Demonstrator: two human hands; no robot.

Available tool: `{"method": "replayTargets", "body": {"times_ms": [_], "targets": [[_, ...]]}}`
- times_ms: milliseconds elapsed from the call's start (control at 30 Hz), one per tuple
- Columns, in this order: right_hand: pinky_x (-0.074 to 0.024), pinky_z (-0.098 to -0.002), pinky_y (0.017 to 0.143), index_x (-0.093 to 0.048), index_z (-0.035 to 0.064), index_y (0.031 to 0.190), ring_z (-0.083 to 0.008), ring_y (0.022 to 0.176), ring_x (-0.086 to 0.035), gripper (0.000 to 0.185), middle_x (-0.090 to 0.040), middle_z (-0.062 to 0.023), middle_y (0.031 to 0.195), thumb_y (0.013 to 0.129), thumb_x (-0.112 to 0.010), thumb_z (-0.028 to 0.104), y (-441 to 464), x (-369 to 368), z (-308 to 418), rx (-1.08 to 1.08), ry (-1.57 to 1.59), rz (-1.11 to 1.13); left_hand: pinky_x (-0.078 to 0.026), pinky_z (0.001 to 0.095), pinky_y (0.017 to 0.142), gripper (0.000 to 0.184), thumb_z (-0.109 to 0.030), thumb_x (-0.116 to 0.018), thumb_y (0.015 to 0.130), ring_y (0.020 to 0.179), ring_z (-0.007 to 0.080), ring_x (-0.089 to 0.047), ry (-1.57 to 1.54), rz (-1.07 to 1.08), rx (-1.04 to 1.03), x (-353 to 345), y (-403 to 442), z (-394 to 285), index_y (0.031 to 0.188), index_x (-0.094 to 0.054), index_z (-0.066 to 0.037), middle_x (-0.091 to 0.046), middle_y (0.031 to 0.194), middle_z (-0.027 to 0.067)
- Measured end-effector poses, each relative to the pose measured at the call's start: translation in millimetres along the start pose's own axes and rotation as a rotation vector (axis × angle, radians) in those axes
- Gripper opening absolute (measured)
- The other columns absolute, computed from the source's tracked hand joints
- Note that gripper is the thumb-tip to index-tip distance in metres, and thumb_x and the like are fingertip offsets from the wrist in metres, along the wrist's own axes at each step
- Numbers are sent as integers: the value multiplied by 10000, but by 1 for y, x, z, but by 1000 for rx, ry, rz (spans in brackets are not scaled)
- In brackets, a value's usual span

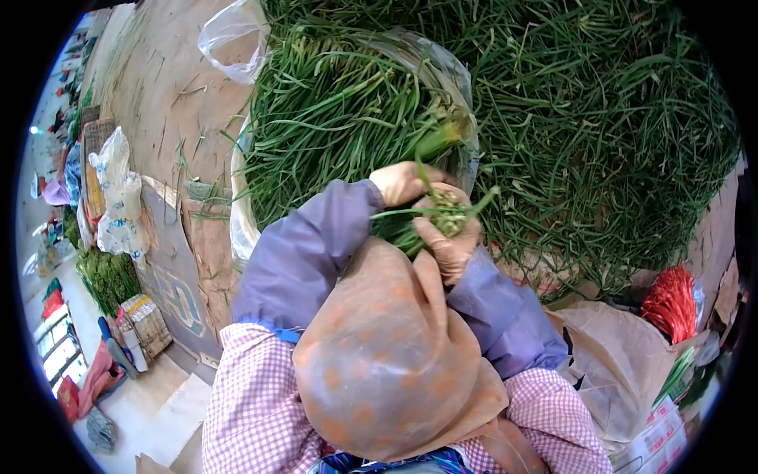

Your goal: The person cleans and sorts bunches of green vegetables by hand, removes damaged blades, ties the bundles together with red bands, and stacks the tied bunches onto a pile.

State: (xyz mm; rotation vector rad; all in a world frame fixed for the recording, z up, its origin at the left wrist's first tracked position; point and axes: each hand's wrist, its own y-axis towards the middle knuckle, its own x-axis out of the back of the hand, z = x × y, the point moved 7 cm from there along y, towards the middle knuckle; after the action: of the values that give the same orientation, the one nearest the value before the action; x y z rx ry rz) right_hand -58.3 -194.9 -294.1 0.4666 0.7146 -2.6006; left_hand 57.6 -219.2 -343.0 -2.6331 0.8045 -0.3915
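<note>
My right hand (452, 251) is wrapped round a bunch of green chives (446, 215), whose pale cut ends face up towards me. A green strand lies across these ends, and a leaf sticks up beside them. My left hand (401, 183) is curled at the far side of the same bunch, fingers partly hidden and a little blurred. The leaves of the bunch run down to the left, in front of my chest. Just beyond my hands, a large pile of chives (332, 118) lies in a clear plastic bag (472, 130).
Loose green stems (592, 134) cover the right side. A red bundle of plastic strings (671, 304) and brown paper (608, 355) lie at the right. Plastic bags (118, 193), cardboard (178, 292) and another green bunch (108, 278) are at the left.
</note>
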Motion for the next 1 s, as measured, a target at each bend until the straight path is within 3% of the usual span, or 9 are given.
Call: {"method": "replayTargets", "body": {"times_ms": [33, 100, 367, 433, 567, 733, 833, 933, 1000], "targets": [[-475, -285, 855, -495, 29, 1241, -137, 910, -605, 521, -645, -47, 960, 765, -706, -6, -3, 11, 4, 10, 27, -39, -373, 392, 1064, 358, -304, -465, 962, 1200, 263, -527, 183, -21, 119, -16, 7, 44, 1165, -621, -54, -625, 1173, 146], [-496, -303, 835, -547, 59, 1186, -148, 879, -632, 476, -677, -68, 930, 750, -735, 37, -5, 43, 16, -1, 38, -138, -313, 464, 1104, 265, -262, -501, 939, 1217, 305, -504, 432, -62, -37, -28, 2, 37, 1018, -668, -72, -635, 1107, 117], [-433, -413, 943, -437, 40, 1269, -244, 915, -617, 566, -656, -114, 916, 781, -698, 158, -43, 181, 238, 494, -72, -238, -248, 533, 1115, 220, -255, -575, 880, 1275, 335, -430, 730, -202, -198, -53, -12, 64, 940, -683, -73, -630, 1073, 111], [-481, -407, 880, -449, 21, 1273, -247, 910, -620, 531, -641, -111, 924, 797, -676, 83, -56, 202, 308, 696, 63, -142, -344, 480, 1070, 243, -248, -611, 872, 1202, 293, -512, 733, -93, -96, -55, -9, 64, 994, -676, -47, -645, 1063, 103], [-534, -311, 750, -540, -37, 1201, -203, 766, -646, 463, -649, -90, 853, 761, -668, -102, -63, 268, 406, 915, -293, -518, -379, 444, 1041, 263, -235, -624, 872, 1157, 261, -540, 599, 37, 31, -51, -18, 37, 1042, -663, -37, -649, 1068, 95], [-550, -340, 738, -532, -34, 1206, -218, 787, -648, 472, -649, -129, 886, 760, -659, -121, -111, 295, 492, 1253, -281, -651, -424, 398, 1005, 301, -219, -641, 872, 1099, 221, -574, -108, -130, 158, 4, -64, -81, 1102, -646, -24, -654, 1075, 87], [-556, -350, 725, -485, -32, 1255, -229, 796, -649, 530, -646, -149, 913, 762, -652, -126, -149, 242, 526, 1319, -270, -451, -465, 314, 953, 406, -131, -646, 877, 1035, 152, -594, -219, -512, -106, 81, -74, -110, 1260, -563, -25, -651, 1117, 64], [-546, -386, 798, -412, -12, 1285, -261, 860, -643, 510, -636, -161, 919, 817, -605, -71, -162, 164, 514, 1231, -114, -225, -416, 385, 1043, 613, -327, -657, 864, 1214, 277, -530, 112, -577, -474, 90, -126, -342, 1317, -474, 43, -535, 1312, 212], [-528, -423, 851, -416, 2, 1266, -276, 913, -632, 446, -630, -146, 946, 850, -576, -24, -160, 106, 493, 1134, 75, -12, -359, 407, 1082, 580, -201, -682, 840, 1266, 271, -474, 524, -593, -727, 59, -157, -463, 1340, -475, 6, -520, 1340, 180]]}}
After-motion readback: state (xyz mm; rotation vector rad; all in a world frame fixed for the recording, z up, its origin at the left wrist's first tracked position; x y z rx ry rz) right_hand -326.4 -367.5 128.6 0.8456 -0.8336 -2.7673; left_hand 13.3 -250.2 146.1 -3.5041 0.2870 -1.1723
